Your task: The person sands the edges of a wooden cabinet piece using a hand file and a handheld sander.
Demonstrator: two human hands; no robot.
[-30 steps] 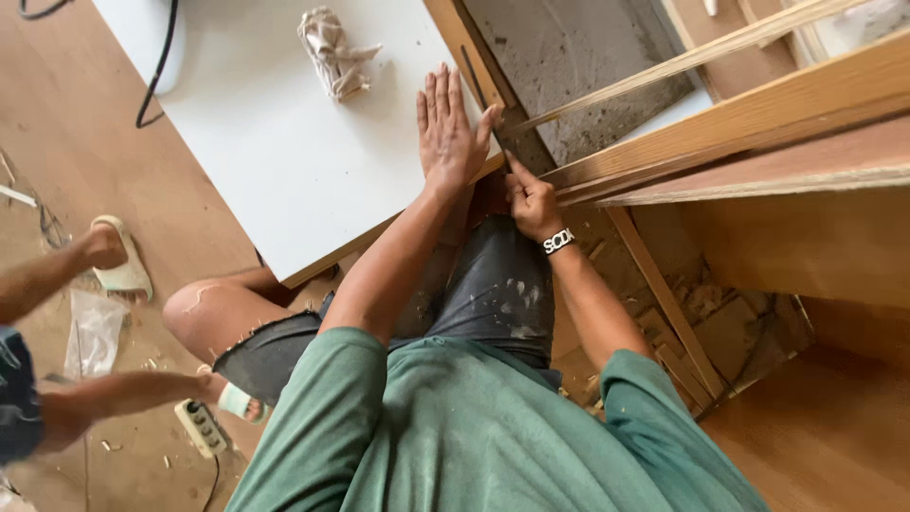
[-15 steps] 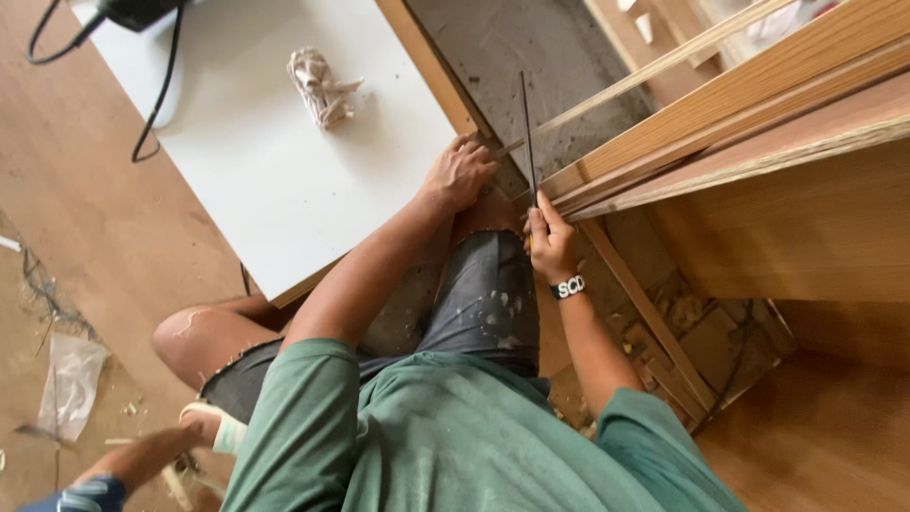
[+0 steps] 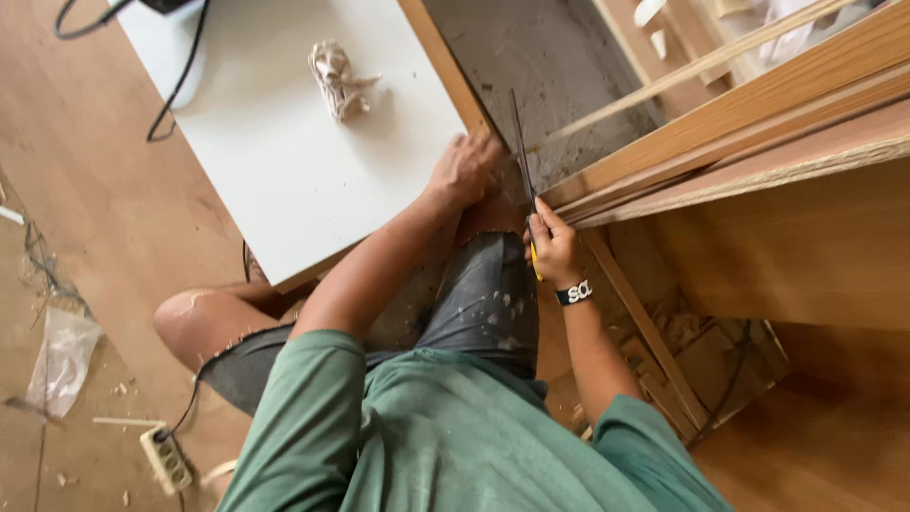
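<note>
The person kneels on the brown wooden floor (image 3: pixel 114 190), and both hands are at the corner where a flat white laminated board with a wooden edge (image 3: pixel 284 161) meets a slanted stack of long light-brown wooden panels (image 3: pixel 758 114).

The right hand (image 3: pixel 555 248) is closed around the yellow handle of a thin dark metal blade tool (image 3: pixel 523 156). The blade points up and away from the body, and its lower part lies close to the end of the panel stack, probably so that it can follow that edge.

The left hand (image 3: pixel 466 169) rests on the corner of the white board, fingers bent over the wooden edge. I judge that it presses down to keep the board steady; I cannot tell if it grips anything small.

A crumpled pale cloth (image 3: pixel 339 76) lies further on the white board, well apart from the hands. A black cable (image 3: pixel 175 85) runs over the far end, and a white power strip (image 3: pixel 166 460) lies on the floor near the knee.
</note>
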